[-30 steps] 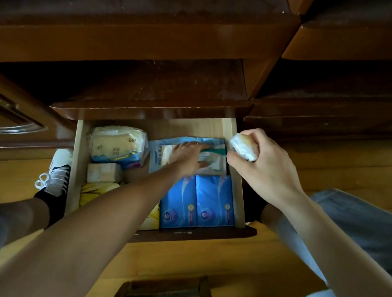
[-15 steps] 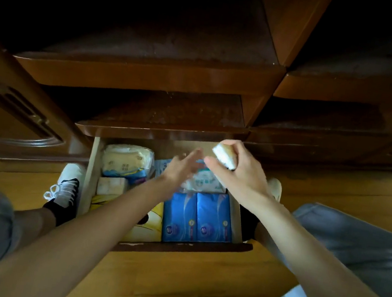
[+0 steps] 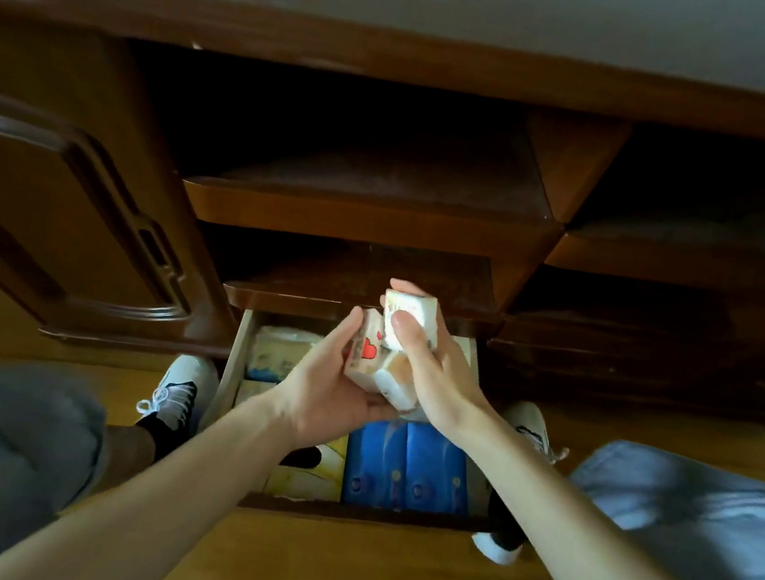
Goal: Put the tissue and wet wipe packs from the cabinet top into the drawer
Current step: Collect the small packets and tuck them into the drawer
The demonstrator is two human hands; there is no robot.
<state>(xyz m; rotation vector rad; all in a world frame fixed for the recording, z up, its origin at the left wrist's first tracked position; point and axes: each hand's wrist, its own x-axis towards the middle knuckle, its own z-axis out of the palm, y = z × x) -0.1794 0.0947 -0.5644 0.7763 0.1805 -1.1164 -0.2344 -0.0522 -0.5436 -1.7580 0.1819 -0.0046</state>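
Observation:
Above the open drawer (image 3: 228, 365) both hands meet on small white tissue packs. My right hand (image 3: 436, 378) pinches one small pack (image 3: 411, 317) between thumb and fingers. My left hand (image 3: 323, 396) cups another small pack with red hearts (image 3: 367, 355) from the left and below. Inside the drawer lie two blue tissue packs (image 3: 409, 469) at the front right, a yellow pack (image 3: 306, 471) at the front left and a pale wrapped pack (image 3: 277, 353) at the back left. My hands hide the drawer's middle.
The dark wooden cabinet has open shelves (image 3: 367, 217) above the drawer and a door (image 3: 59, 198) to the left. My shoes (image 3: 176, 390) stand on the wooden floor (image 3: 325, 576) on both sides of the drawer. Grey-clad knees (image 3: 693, 529) fill the lower corners.
My left hand has risen out of the drawer and joined my right hand on the small packs. The view has tilted up, showing more of the cabinet.

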